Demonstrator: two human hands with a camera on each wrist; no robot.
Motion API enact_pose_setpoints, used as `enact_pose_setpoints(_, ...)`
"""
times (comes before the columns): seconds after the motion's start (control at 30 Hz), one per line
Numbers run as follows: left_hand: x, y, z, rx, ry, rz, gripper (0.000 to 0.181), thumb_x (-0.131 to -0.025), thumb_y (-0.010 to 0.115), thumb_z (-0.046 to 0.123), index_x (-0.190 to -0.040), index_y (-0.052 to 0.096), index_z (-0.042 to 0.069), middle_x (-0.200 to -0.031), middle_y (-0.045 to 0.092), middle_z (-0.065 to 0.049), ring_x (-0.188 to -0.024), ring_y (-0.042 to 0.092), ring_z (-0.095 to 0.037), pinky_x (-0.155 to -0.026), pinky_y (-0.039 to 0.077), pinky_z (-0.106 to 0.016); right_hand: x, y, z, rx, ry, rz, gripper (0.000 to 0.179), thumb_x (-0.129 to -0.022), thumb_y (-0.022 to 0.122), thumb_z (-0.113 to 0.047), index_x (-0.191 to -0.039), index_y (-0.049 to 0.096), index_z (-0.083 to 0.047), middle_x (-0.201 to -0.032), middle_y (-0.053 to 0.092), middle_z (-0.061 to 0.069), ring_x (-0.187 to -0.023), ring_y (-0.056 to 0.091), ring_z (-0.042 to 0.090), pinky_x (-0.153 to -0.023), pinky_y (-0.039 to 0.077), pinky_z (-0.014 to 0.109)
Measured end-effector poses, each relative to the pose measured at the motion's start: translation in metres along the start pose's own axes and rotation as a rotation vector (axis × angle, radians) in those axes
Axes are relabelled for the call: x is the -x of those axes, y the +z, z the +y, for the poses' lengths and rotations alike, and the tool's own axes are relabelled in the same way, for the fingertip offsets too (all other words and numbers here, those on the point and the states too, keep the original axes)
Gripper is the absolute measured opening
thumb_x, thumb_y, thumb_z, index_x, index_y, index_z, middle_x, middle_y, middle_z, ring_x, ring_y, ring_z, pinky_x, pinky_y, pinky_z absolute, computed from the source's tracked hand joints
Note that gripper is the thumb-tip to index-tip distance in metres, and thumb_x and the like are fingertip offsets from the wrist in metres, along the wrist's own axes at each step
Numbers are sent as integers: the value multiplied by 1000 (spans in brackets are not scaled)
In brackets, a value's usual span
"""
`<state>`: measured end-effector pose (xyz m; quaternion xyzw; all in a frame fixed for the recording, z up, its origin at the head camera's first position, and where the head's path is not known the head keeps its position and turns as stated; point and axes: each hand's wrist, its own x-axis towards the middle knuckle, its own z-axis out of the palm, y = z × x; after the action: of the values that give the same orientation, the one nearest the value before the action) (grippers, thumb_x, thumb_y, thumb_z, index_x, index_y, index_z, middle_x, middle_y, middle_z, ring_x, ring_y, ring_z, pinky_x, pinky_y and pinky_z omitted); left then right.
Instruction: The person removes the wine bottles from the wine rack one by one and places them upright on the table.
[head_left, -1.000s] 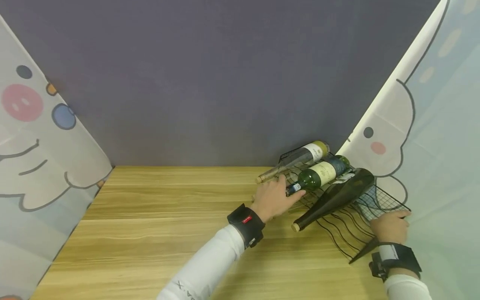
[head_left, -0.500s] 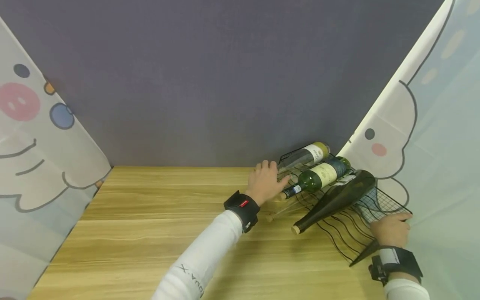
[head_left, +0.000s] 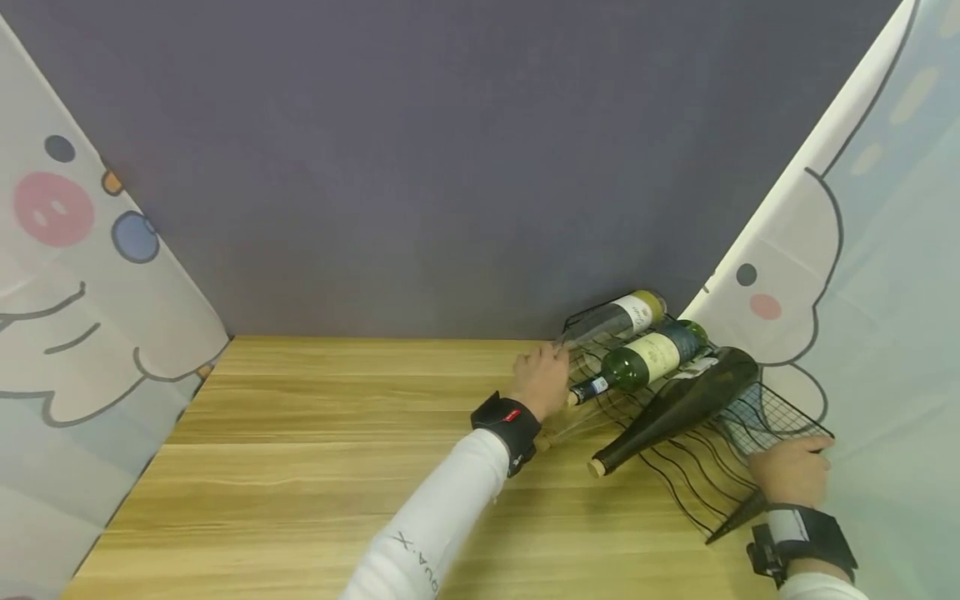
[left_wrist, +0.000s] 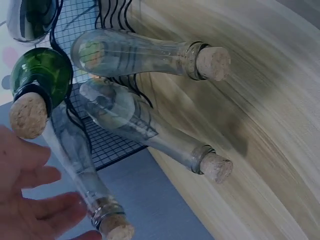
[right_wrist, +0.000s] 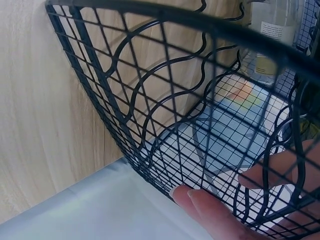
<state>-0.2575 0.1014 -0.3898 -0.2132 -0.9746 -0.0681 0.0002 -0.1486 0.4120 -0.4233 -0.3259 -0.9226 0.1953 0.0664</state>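
My left hand [head_left: 540, 382] is at the neck of the rear clear bottle [head_left: 600, 325], which has a white label and yellow base. In the left wrist view its bent fingers [left_wrist: 57, 212] lie alongside that bottle's corked neck [left_wrist: 102, 207]. Beside it on the rack's top lie a green wine bottle [head_left: 660, 354] with a cream label and a dark bottle [head_left: 678, 412], corks facing the left hand. My right hand [head_left: 791, 471] grips the black wire wine rack [head_left: 738, 517] by its near mesh side, thumb outside the mesh and fingers inside.
Two clear corked bottles, one upper [left_wrist: 140, 52] and one lower [left_wrist: 150, 125], lie in the rack's lower tier, necks jutting out over the wooden table [head_left: 337, 467]. A grey wall [head_left: 450, 208] stands behind, and a printed cloth [head_left: 885, 400] hangs close on the right.
My left hand has moved off the green bottle's neck, back to the neck of the rear clear bottle. My right hand keeps its grip on the rack.
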Motion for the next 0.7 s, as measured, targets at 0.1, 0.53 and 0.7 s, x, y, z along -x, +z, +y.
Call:
enact_pose_setpoints(0.1,0,2,3,-50,-6,-12,45,-94,60,30,-135,53,14,-135,49,-12,-120,48,-26,-94,50,-44,-1,0,1,13,4,-13,96,-81,53,-8,-132,-18,32,-111,31,67,-95,44,72,-70,47,70)
enact_pose_setpoints(0.53,-4,23,-14,173,-53,114,56,-90,66,9,-142,45,18,-131,58,-17,-119,53,-32,-96,51,-46,-2,0,3,26,-3,-14,96,-81,54,-9,-131,-18,33,-110,31,67,-94,43,73,-68,48,70)
enact_pose_setpoints(0.7,-2,26,-20,209,-63,186,53,-87,67,4,-137,52,16,-122,64,-20,-109,60,-32,-88,56,-42,0,0,0,21,-5,8,95,-81,54,-9,-131,-15,33,-110,32,67,-94,44,72,-69,47,70)
